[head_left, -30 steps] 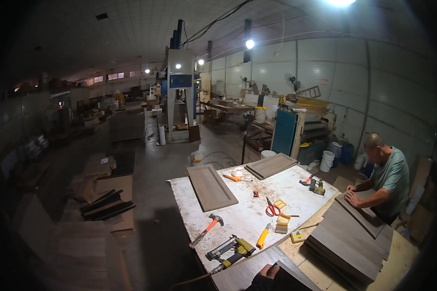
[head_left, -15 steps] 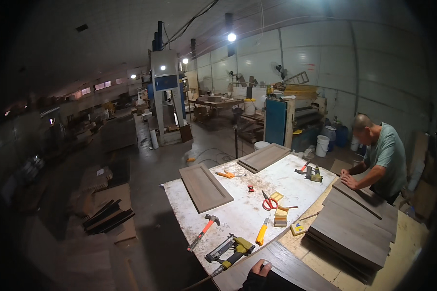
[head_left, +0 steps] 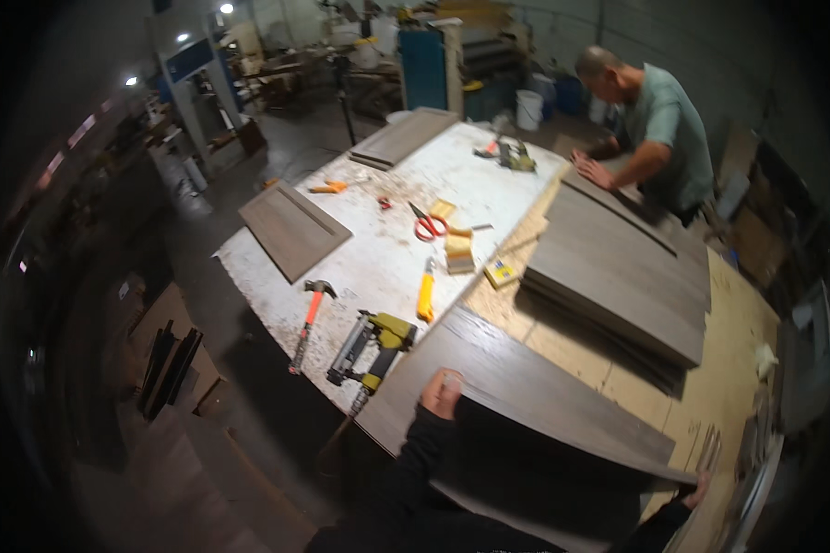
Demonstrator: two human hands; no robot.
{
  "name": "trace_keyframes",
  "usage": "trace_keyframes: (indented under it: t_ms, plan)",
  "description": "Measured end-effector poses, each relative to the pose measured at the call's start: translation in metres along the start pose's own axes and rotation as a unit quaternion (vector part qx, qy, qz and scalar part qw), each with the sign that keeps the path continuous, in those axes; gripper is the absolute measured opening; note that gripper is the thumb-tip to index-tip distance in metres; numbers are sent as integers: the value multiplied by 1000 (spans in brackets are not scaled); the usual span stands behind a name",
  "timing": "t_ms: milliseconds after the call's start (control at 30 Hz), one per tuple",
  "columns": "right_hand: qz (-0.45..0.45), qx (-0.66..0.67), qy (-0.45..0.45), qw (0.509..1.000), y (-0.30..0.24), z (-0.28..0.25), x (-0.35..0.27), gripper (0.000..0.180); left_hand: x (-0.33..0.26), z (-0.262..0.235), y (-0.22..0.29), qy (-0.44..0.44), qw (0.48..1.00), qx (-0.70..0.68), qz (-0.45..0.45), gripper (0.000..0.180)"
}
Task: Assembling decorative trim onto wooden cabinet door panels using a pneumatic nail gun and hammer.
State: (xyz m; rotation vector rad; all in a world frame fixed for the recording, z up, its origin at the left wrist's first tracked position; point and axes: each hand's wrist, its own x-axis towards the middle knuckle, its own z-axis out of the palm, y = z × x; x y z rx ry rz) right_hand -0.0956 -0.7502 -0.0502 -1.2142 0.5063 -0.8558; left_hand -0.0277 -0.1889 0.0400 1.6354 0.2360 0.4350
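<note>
A grey-brown wooden panel lies at the front of the table, partly over the white board and partly over the bare plywood. My left hand is closed on its near edge, fingers curled and thumb uppermost. At the panel's right end, my right hand grips the corner; its fingers are slightly blurred. Below the near edge, a dark shadowed surface hides what lies between my forearms. Just beyond my left hand rests a green-and-black nail gun with its hose. A claw hammer and a yellow utility knife lie nearby.
A stack of wooden panels stands on the right; behind it a co-worker leans over a panel. Red-handled scissors, a second nail gun and two framed panels occupy the white board.
My view has tilted down and swung right, so the table sits higher and further left. My right hand and the panel's right end have come into view. My left hand stays at the panel's edge.
</note>
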Motion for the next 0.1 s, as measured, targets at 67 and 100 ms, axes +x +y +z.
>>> trace_keyframes:
  t_ms: [67, 100]
  plan:
    - [-2, -14, -101, 995, -14, -54, 6, 25, 20, -6, -27, -79, 994, -10, 73, 50]
    - [-2, -23, -93, 995, -21, -66, 0, 25, 28, -29, -63, -92, 995, -10, 31, 58]
